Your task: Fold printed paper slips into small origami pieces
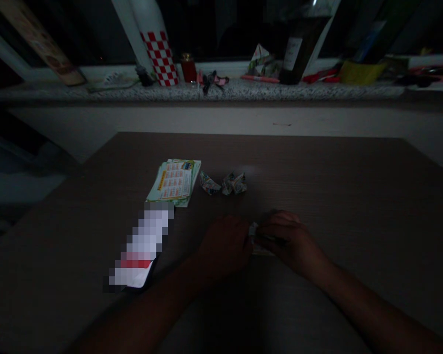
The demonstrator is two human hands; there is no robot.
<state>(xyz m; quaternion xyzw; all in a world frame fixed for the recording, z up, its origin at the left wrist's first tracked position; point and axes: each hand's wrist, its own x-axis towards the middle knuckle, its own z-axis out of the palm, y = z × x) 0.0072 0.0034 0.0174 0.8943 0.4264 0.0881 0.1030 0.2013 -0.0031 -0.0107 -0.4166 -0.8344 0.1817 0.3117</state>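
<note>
In the dim head view, my left hand (225, 244) is closed at the left edge of a small piece of printed paper (262, 250) on the table. My right hand (293, 241) is closed over the paper's right side, fingers bent and pressed close to it. A pale bit of the paper stands up between the two hands. Much of the sheet lies hidden under my fingers. Beyond the hands sit folded paper pieces: one boat-like shape (209, 184) and, just right of it, a pointed one (234, 183).
A stack of printed cards (173, 182) lies at the left, with a blurred-out lit phone (143, 246) below it. On the granite windowsill (125, 93) stand a red-checked bottle (160, 56), a dark bottle (295, 51), a small red jar (188, 68) and other small items.
</note>
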